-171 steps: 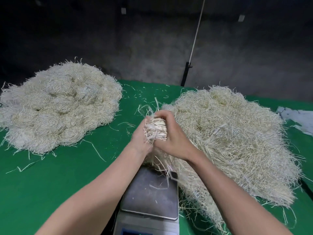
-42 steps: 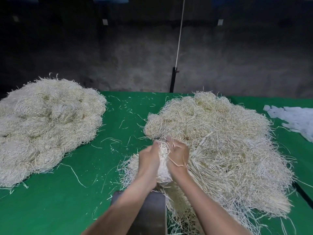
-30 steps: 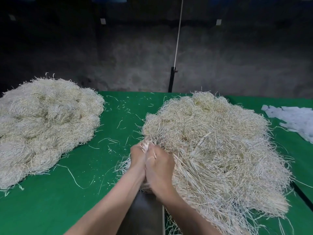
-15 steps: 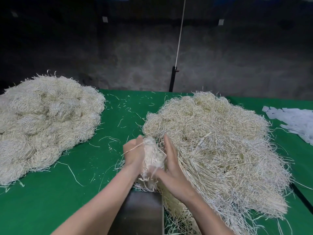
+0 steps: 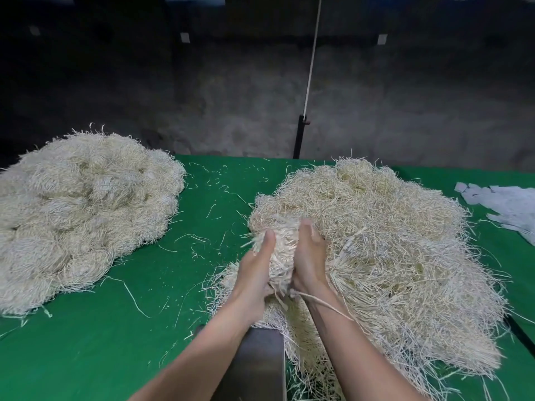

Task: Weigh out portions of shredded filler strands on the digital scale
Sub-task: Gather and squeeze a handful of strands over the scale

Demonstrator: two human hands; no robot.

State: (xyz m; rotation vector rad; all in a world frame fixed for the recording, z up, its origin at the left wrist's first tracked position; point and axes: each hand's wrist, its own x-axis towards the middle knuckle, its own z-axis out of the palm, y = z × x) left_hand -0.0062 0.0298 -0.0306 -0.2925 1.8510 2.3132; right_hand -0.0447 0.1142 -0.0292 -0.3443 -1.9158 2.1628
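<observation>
Most of the scale (image 5: 260, 363) is lost to me: only a strip of its steel platform shows between my forearms, the bottom edge of the view cuts it off, and I cannot see the display. Its far edge is buried under strands spilling from the big loose heap (image 5: 390, 256) on my right, which also laps over the platform's right side. That heap's near fringe runs out of view at the bottom. The second heap (image 5: 81, 209), rounder and more clumped, is cut by the left edge. A patch of pale paper scraps (image 5: 509, 204) is cut by the right edge and is too blurred to read. Behind the green tabletop (image 5: 115, 342) the wall is dark, with a black pole (image 5: 298, 137) standing against it.

My left hand (image 5: 254, 267) and right hand (image 5: 311, 256) are raised above the far end of the scale, palms facing each other, squeezing a bundle of strands (image 5: 282, 256) between them at the near-left edge of the loose heap. My left thumb (image 5: 269, 241) lies up along the bundle; the fingers of that hand are hidden behind it. The fingers (image 5: 307, 230) of my right hand curl into the bundle from the other side, their tips blurred. A single strand (image 5: 324, 302) trails across my right wrist.
</observation>
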